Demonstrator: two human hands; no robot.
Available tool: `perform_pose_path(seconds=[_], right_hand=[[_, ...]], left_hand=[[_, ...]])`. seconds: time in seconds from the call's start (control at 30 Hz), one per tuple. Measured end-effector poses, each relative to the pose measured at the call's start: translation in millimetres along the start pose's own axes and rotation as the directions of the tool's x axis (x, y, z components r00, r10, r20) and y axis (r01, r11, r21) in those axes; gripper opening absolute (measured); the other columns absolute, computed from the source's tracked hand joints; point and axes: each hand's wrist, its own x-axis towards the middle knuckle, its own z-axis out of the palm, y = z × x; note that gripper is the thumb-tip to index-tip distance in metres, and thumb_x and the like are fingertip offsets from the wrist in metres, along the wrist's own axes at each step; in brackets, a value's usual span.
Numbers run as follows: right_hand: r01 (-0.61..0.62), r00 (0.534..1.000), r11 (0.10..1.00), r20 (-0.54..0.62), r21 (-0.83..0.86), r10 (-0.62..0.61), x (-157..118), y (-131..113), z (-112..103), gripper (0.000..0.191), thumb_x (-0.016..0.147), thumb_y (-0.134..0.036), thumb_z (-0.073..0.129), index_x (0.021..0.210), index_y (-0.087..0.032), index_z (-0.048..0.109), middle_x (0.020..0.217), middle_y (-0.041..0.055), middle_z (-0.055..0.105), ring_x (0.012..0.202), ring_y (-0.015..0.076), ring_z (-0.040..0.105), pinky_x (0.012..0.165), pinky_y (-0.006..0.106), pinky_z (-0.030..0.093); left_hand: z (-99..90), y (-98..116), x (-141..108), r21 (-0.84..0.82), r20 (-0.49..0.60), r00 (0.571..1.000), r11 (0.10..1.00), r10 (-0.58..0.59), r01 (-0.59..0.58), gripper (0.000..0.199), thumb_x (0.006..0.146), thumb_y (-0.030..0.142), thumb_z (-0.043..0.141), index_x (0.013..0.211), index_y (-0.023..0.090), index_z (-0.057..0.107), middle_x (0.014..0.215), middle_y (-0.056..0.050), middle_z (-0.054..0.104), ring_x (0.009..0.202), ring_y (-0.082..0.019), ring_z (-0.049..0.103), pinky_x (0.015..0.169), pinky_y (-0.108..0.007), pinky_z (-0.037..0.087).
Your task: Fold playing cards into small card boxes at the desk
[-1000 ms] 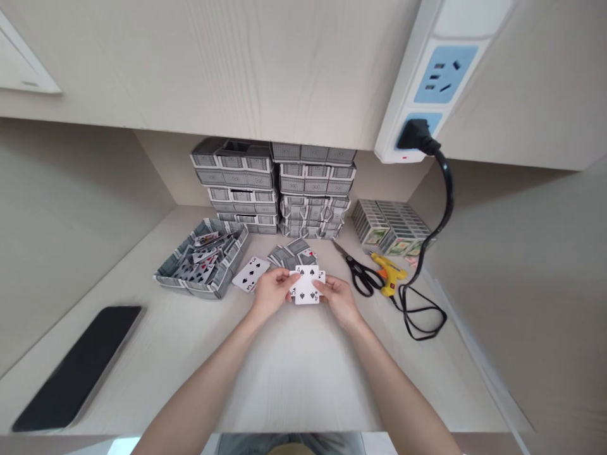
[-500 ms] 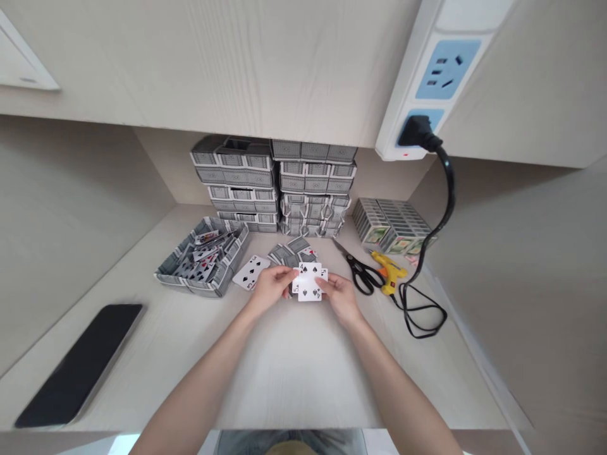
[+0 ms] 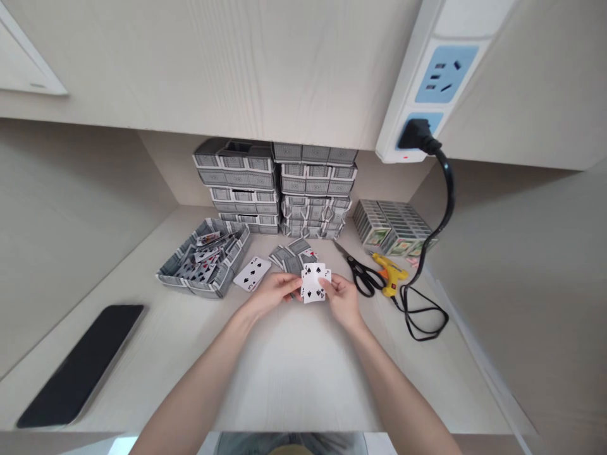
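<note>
Two overlapping playing cards point(image 3: 313, 284) are held upright before me: a four of spades in front, and behind it a card marked 5 showing at the sides. My left hand point(image 3: 275, 292) pinches their left edge. At the right edge, my right hand point(image 3: 343, 299) grips them, its thumb on the four's face. Just beyond my hands lies a loose spread of face-down cards point(image 3: 289, 254), with a red-suited card showing at its right end. A five of spades point(image 3: 252, 273) rests face up left of my left hand.
On the left are a card-built tray point(image 3: 215, 289) of loose cards and a black phone point(image 3: 81, 363). Card-covered boxes point(image 3: 315, 180) are stacked behind. Scissors point(image 3: 363, 275), a yellow glue gun point(image 3: 389, 273), its black cord and card packs point(image 3: 393, 221) occupy the right, below a power strip point(image 3: 441, 82).
The front four has shifted slightly relative to the card behind, so less of that card shows on the left. Both hands and the cards sit slightly further right.
</note>
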Motion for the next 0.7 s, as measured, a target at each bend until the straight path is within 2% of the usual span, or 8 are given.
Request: perform_pose_path(seconds=[0.2, 0.33, 0.47, 0.57, 0.7], right_hand=[[0.040, 0.999, 0.989, 0.000, -0.141, -0.040, 0.9, 10.3, -1.7, 0.029, 0.071, -0.039, 0.059, 0.084, -0.014, 0.062, 0.071, 0.0052, 0.068, 0.060, 0.0176, 0.060, 0.054, 0.026, 0.045], [0.058, 0.998, 0.982, 0.020, -0.177, -0.056, 0.5, 14.2, -0.6, 0.026, 0.072, -0.039, 0.058, 0.080, -0.014, 0.062, 0.067, 0.0037, 0.066, 0.056, 0.0155, 0.057, 0.050, 0.024, 0.042], [0.003, 0.999, 0.998, 0.049, -0.064, 0.001, 0.9, 11.9, 0.8, 0.025, 0.069, -0.039, 0.062, 0.075, -0.015, 0.062, 0.064, 0.0028, 0.066, 0.054, 0.0143, 0.056, 0.050, 0.024, 0.042], [-0.060, 0.996, 0.998, 0.061, 0.025, 0.059, 1.1, 7.2, 1.5, 0.026, 0.065, -0.039, 0.067, 0.069, -0.014, 0.062, 0.064, 0.0033, 0.067, 0.054, 0.0146, 0.058, 0.053, 0.026, 0.044], [-0.148, 0.987, 0.985, 0.074, 0.084, 0.142, 0.8, 2.6, 1.9, 0.029, 0.059, -0.039, 0.071, 0.071, -0.014, 0.064, 0.065, 0.0040, 0.068, 0.055, 0.0156, 0.060, 0.056, 0.028, 0.047]], left_hand=[[9.2, -4.0, 2.3, 0.047, -0.110, 0.994, 0.999, 0.004, 0.001, 0.039, 0.066, 0.047, 0.060, 0.083, 0.013, 0.066, 0.068, -0.004, 0.065, 0.060, -0.012, 0.054, 0.050, -0.020, 0.034], [9.7, -12.0, 4.4, 0.101, -0.196, 0.980, 0.995, 0.027, -0.007, 0.039, 0.067, 0.049, 0.058, 0.079, 0.012, 0.066, 0.068, -0.004, 0.065, 0.061, -0.013, 0.054, 0.053, -0.021, 0.036], [8.0, -17.0, 6.5, 0.143, -0.253, 0.967, 0.990, 0.038, -0.001, 0.040, 0.065, 0.049, 0.059, 0.079, 0.012, 0.067, 0.066, -0.003, 0.065, 0.057, -0.012, 0.052, 0.055, -0.023, 0.038], [8.0, -15.3, 6.0, 0.133, -0.280, 0.960, 0.991, 0.034, 0.004, 0.038, 0.064, 0.048, 0.061, 0.076, 0.012, 0.068, 0.064, -0.003, 0.064, 0.055, -0.012, 0.051, 0.054, -0.023, 0.038], [9.0, -11.2, 4.5, 0.092, -0.305, 0.952, 0.996, 0.015, 0.014, 0.033, 0.062, 0.044, 0.063, 0.070, 0.012, 0.067, 0.062, -0.002, 0.064, 0.056, -0.012, 0.051, 0.054, -0.022, 0.038]])
